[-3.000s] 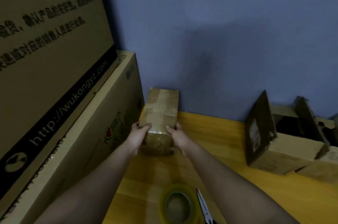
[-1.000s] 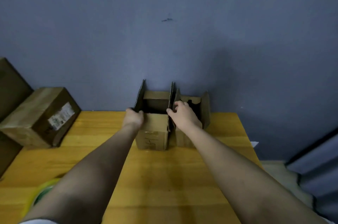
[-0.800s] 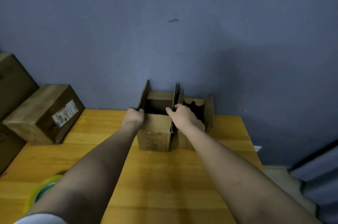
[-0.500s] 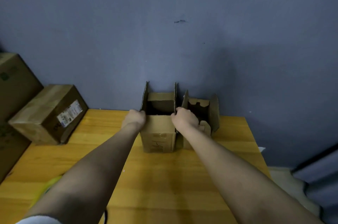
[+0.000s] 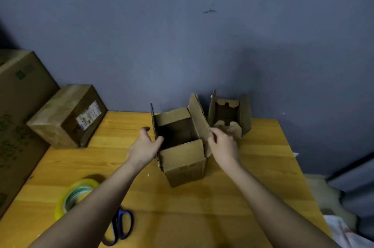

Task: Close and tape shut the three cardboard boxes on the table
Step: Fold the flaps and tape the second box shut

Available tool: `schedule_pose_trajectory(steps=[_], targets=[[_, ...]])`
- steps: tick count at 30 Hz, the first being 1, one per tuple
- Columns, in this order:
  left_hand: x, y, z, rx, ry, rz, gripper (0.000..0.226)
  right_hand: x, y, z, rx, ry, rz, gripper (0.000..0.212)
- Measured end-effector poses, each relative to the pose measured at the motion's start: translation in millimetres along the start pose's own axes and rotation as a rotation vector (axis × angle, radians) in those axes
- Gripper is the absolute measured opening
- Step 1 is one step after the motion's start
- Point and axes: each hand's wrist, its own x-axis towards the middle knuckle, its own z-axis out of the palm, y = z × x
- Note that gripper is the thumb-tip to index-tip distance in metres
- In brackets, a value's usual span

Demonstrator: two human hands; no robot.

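An open cardboard box stands mid-table with its four flaps up. My left hand grips its left flap, thumb inside. My right hand pinches its right flap. Behind it by the wall stands a second open box with flaps up. A closed, taped box with a white label lies at the far left. A roll of yellowish clear tape and blue-handled scissors lie near the front left, partly hidden by my left forearm.
The wooden table ends at the right, where the floor and a white cloth show. A large printed carton stands along the left edge. A blue-grey wall backs the table.
I left the taped box at the left and took hold of the nearer open box. It has been pulled towards me, away from the wall and the second box.
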Motion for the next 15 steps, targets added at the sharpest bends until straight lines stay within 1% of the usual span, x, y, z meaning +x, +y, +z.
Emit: schedule_pose_trajectory(steps=[2,5,6,8,9,11,13,15], targets=[[-2.6,-2.7,-3.4,0.061,-0.023,0.012,0.054,-14.0,8.0,-1.1,0.059,-0.019,-0.006,0.036],[-0.9,-8.2,-6.4,0.021,-0.035,0.026,0.051,-27.7,22.7,-5.6,0.094,-0.060,-0.008,0.037],[0.1,-10.3,-9.1,0.002,-0.039,0.015,0.056,-29.6,27.3,-8.5,0.086,-0.073,-0.008,0.038],[4.7,-13.0,-14.5,-0.011,-0.028,0.005,0.077,-28.3,34.8,-15.7,0.051,-0.076,-0.004,0.038],[7.9,-14.9,-16.3,0.007,-0.018,0.008,0.083,-25.6,36.8,-19.1,0.034,-0.064,-0.010,0.037],[10.6,-14.1,-19.6,0.045,-0.026,0.038,0.084,-16.7,37.7,-23.2,0.007,-0.037,-0.038,0.036],[13.6,-13.1,-21.1,0.022,-0.107,0.064,0.079,-6.5,35.0,-24.2,-0.039,-0.033,-0.045,0.034],[14.8,-11.7,-21.5,-0.102,-0.200,0.042,0.072,-2.0,31.1,-26.7,-0.127,-0.007,-0.069,0.032]])
